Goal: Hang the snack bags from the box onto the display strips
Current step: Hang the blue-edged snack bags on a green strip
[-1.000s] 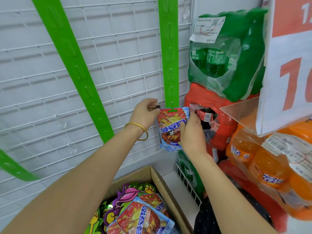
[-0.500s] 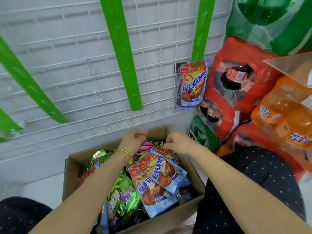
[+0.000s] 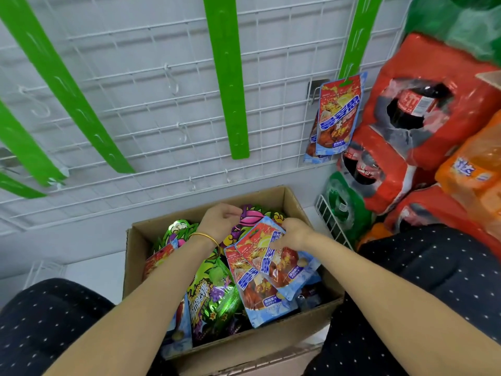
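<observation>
Judging progress: the job looks barely begun, with most of the stock unhung.
Box: the open brown cardboard box [image 3: 260,346] sits nearest, between the person's knees, and is well filled with snack bags.
Stock left: shiny green-and-purple foil bags [image 3: 214,294] lie on its left side. More red-and-blue ones lie on its right, one directly under the bag being lifted.
Right hand: the right hand [image 3: 294,232] grips a flat red-and-blue plastic snack bag [image 3: 282,267] at its upper corner. The fingers are curled behind the bag and the thumb is pressed on its printed face. The bag is tilted and is inside the box, just above the others.
Left hand: the left hand [image 3: 219,221], with a thin gold bangle on its wrist, hovers over the back of the box. Its fingers are curled downward; I cannot tell whether they hold or touch anything.
Bare strips: the long green plastic display strip in the middle [image 3: 227,77] and the slanted green strips to the left [image 3: 62,85] hang on the white wire grid panel [image 3: 151,109] and carry nothing.
Hung so far: a matching red-and-blue bag [image 3: 337,115] hangs from the bottom of the green strip at the right [image 3: 357,31]. A second bag seems to peek out behind it.
Remaining: by this view, the held bag and the rest of the box's contents are yet to go up.
</observation>
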Demonstrator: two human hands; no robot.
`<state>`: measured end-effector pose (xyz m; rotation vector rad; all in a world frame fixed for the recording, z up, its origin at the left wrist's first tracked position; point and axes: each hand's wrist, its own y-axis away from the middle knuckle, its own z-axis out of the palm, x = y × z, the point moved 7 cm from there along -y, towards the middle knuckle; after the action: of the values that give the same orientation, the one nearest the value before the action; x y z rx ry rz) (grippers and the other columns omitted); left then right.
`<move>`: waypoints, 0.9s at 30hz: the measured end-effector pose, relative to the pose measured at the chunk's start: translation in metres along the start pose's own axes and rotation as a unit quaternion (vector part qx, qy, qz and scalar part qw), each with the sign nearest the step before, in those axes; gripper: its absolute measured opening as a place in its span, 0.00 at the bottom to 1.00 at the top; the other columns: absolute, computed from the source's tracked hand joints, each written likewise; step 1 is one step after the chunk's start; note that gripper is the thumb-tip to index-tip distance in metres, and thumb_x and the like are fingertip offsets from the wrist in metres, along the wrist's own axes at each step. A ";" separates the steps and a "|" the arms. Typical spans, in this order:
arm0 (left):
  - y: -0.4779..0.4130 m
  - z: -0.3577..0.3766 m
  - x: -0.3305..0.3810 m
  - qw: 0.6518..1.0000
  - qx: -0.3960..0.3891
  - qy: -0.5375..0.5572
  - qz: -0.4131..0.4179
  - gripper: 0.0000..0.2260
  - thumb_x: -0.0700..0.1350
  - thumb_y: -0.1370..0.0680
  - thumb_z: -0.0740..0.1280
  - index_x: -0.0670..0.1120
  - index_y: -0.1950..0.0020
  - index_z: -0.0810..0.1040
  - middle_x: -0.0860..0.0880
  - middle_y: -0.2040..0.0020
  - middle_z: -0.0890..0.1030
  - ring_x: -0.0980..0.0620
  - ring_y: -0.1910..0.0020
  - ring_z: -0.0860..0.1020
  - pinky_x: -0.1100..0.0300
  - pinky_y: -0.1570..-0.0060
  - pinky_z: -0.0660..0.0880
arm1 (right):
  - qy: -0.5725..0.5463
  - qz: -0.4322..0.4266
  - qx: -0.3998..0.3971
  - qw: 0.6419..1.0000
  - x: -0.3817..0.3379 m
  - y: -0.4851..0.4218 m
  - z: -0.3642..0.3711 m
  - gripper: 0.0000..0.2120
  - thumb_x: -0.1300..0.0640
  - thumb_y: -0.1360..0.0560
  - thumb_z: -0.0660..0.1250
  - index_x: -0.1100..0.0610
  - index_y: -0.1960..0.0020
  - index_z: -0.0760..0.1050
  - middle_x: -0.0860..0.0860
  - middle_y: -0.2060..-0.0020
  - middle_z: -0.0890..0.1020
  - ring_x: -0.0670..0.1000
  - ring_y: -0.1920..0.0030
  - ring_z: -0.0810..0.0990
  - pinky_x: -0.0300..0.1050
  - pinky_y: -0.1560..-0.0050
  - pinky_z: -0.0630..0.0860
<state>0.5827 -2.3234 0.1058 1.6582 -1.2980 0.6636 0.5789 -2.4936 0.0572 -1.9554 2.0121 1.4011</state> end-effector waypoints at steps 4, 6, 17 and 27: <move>0.000 0.006 0.004 0.999 -0.041 0.010 -0.005 0.14 0.42 0.25 0.67 0.41 0.40 0.75 0.44 0.47 0.78 0.50 0.48 0.76 0.58 0.47 0.74 | -0.251 -0.016 -0.033 0.967 -0.005 0.005 -0.021 0.10 0.63 0.29 0.71 0.64 0.49 0.77 0.59 0.54 0.83 0.55 0.58 0.82 0.52 0.50 0.80; -0.001 0.010 0.016 0.996 -0.079 0.028 0.007 0.07 0.42 0.26 0.68 0.44 0.48 0.78 0.44 0.52 0.80 0.49 0.53 0.79 0.57 0.50 0.76 | -0.308 -0.034 -0.043 0.950 -0.011 0.011 -0.035 0.07 0.64 0.28 0.70 0.61 0.50 0.77 0.57 0.57 0.83 0.52 0.60 0.82 0.50 0.52 0.80; -0.037 0.028 0.181 0.973 -0.093 -0.053 0.202 0.06 0.37 0.27 0.69 0.45 0.63 0.77 0.53 0.69 0.76 0.66 0.75 0.72 0.68 0.69 0.70 | -0.357 -0.208 0.275 0.868 -0.040 0.051 -0.180 0.04 0.63 0.26 0.67 0.57 0.59 0.77 0.50 0.61 0.79 0.48 0.59 0.78 0.44 0.54 0.75; -0.061 0.046 0.330 0.934 0.104 0.005 0.342 0.12 0.43 0.25 0.67 0.41 0.44 0.76 0.49 0.55 0.76 0.54 0.56 0.75 0.64 0.53 0.72 | -0.328 -0.225 0.427 0.812 -0.021 0.077 -0.268 0.10 0.61 0.24 0.63 0.49 0.61 0.73 0.50 0.59 0.79 0.52 0.56 0.78 0.51 0.50 0.75</move>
<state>0.7356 -2.5137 0.3403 1.3334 -1.8653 1.2524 0.6703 -2.6453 0.2739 -1.1752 1.3351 0.6838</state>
